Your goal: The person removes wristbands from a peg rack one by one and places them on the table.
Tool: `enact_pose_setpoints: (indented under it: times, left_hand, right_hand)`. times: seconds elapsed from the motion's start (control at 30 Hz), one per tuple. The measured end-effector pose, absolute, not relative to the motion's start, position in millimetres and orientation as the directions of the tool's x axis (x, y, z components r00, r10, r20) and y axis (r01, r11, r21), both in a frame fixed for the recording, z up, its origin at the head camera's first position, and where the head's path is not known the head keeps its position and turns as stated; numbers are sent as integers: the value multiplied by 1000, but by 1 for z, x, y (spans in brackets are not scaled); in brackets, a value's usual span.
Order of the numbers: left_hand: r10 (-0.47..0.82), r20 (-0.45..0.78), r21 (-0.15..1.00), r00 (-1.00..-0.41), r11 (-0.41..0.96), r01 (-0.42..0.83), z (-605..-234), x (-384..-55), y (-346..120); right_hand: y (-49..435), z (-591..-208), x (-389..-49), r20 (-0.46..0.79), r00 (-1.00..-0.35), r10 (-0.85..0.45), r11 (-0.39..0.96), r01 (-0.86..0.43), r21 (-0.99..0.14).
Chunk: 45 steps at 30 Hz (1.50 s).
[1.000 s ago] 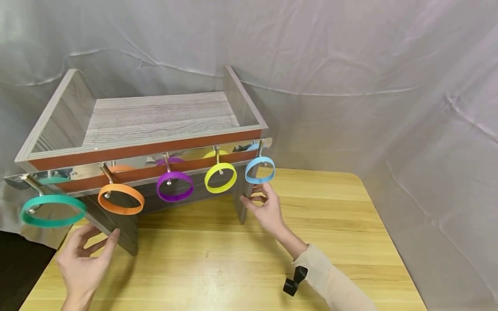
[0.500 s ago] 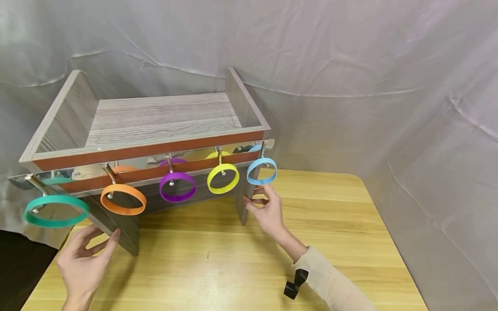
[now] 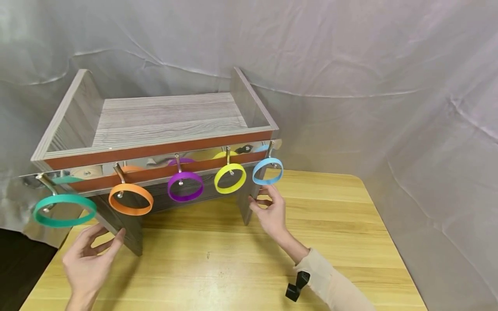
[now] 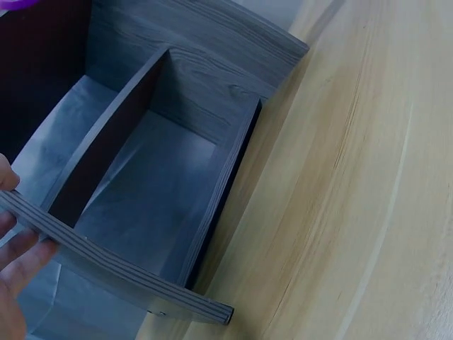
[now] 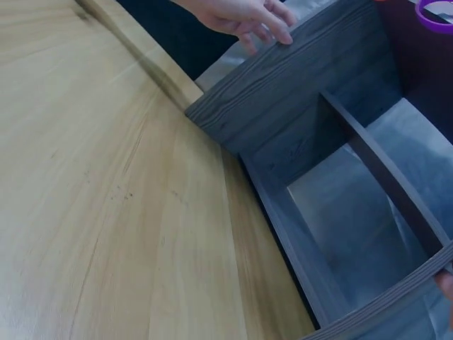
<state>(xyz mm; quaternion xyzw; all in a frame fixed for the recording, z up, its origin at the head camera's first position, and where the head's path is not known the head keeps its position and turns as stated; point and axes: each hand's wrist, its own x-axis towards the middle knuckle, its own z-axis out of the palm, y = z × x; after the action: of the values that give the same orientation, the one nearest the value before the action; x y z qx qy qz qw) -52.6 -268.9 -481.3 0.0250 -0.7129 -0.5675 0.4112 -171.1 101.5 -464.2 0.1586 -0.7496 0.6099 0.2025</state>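
A grey wood-grain shelf (image 3: pixel 167 116) stands on the table with its front towards me. My left hand (image 3: pixel 89 263) pinches the edge of its left side panel, thumb inside and fingers outside. Opposite, my right hand (image 3: pixel 271 214) holds the right side panel low down, below the hooks. Along the shiny front strip, metal hooks carry coloured wristbands: teal (image 3: pixel 64 223), orange (image 3: pixel 132 211), purple (image 3: pixel 186 198), yellow (image 3: pixel 229 190) and light blue (image 3: pixel 268 181). In the left wrist view, the fingers (image 4: pixel 21 258) lie against the panel's outer face.
The shelf's lower part has a divider board (image 4: pixel 106 134) and an open back. Under it lies a light wooden table (image 3: pixel 218 268). Grey sheeting (image 3: pixel 350 65) hangs behind and on the right. A small black device (image 3: pixel 297 286) is at my right wrist.
The shelf has shifted slightly to the right, its upper part more than its lower end. Both hands have moved along with it, keeping their hold, and the wristbands still hang on their hooks.
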Motion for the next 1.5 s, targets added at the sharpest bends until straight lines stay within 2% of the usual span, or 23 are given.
enact_pose_setpoints:
  times: [0.27, 0.67, 0.9, 1.1, 1.33, 1.5]
  left_hand:
    - [-471, 611, 789, -636, 298, 537, -487, -55, -273]
    - [-461, 582, 813, -671, 290, 506, -481, -50, -272]
    - [-445, 595, 802, -669, 277, 529, -481, -48, -273]
    - [-445, 565, 825, -695, 300, 479, -480, -48, -274]
    - [-398, 624, 779, -672, 254, 573, -482, -49, -275]
    - [-408, 597, 802, -691, 331, 497, -480, -48, -275]
  right_hand:
    - [100, -464, -171, 500, -866, 29, 211, -483, -850]
    - [98, -467, -170, 544, -838, 45, 209, -525, -825]
    - [97, -469, -171, 550, -834, 45, 204, -531, -823]
    - [99, -470, -171, 544, -838, 46, 216, -523, -824]
    - [100, -469, -173, 547, -836, 48, 186, -530, -827]
    - [101, -472, -174, 548, -835, 42, 196, -531, -824]
